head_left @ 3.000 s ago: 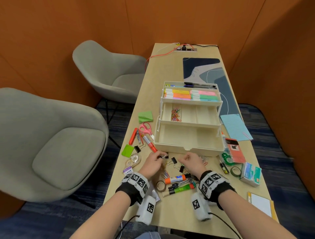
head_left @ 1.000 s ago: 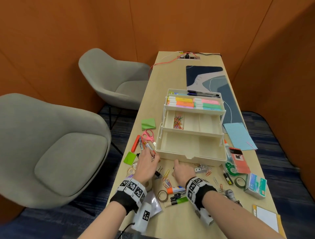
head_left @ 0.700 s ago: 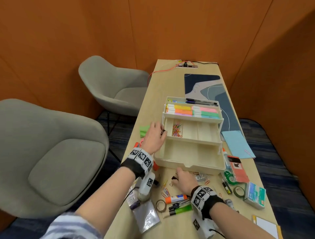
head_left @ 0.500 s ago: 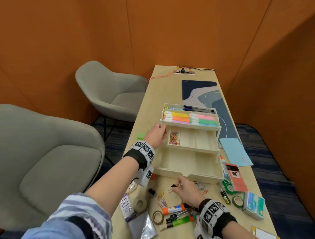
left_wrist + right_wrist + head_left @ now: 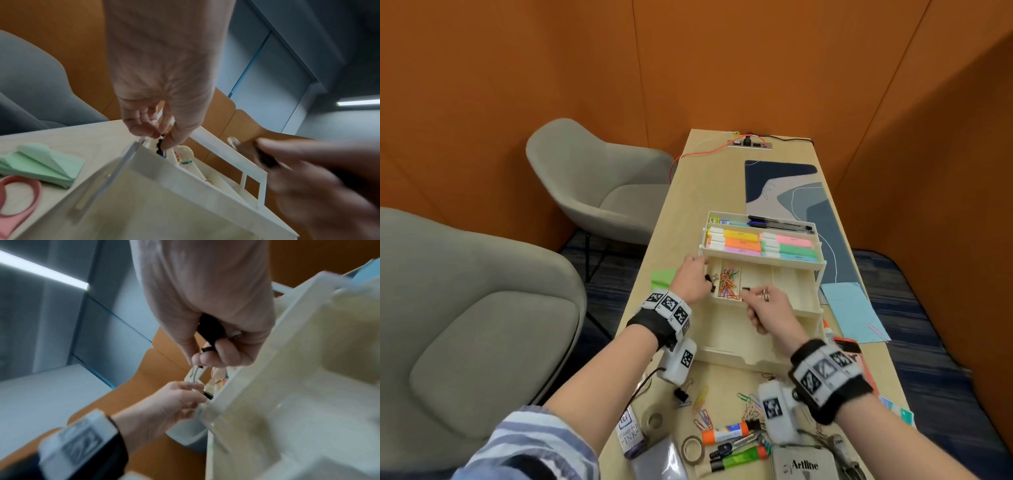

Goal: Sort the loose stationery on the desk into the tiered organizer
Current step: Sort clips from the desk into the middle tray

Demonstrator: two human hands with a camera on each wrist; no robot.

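Observation:
The cream tiered organizer (image 5: pixel 736 356) stands open, with highlighters and pens in the top tier and coloured paper clips (image 5: pixel 727 282) in the middle tier. My left hand (image 5: pixel 703 277) is at the middle tier's left end compartment and pinches a black binder clip (image 5: pixel 161 147) over it. My right hand (image 5: pixel 751 293) hovers over the middle tier just right of the paper clips. It pinches one black binder clip (image 5: pixel 745 289) by its wire handle and holds more black clips (image 5: pixel 209 331) in its curled fingers. The bottom tier looks bare.
Loose paper clips (image 5: pixel 703 416), a black binder clip (image 5: pixel 681 394), markers (image 5: pixel 739 459), tape rolls (image 5: pixel 692 449), a stamp ink bottle (image 5: pixel 630 433) and an Artline pad (image 5: pixel 803 464) lie near the front edge. Green sticky notes (image 5: pixel 41 164) and pink scissors (image 5: pixel 20 194) sit left of the organizer, grey chairs (image 5: pixel 482 325) beyond.
Both hands left the clutter at the desk's front. The left went to the middle tier first; the right has just lifted up to that tier with binder clips.

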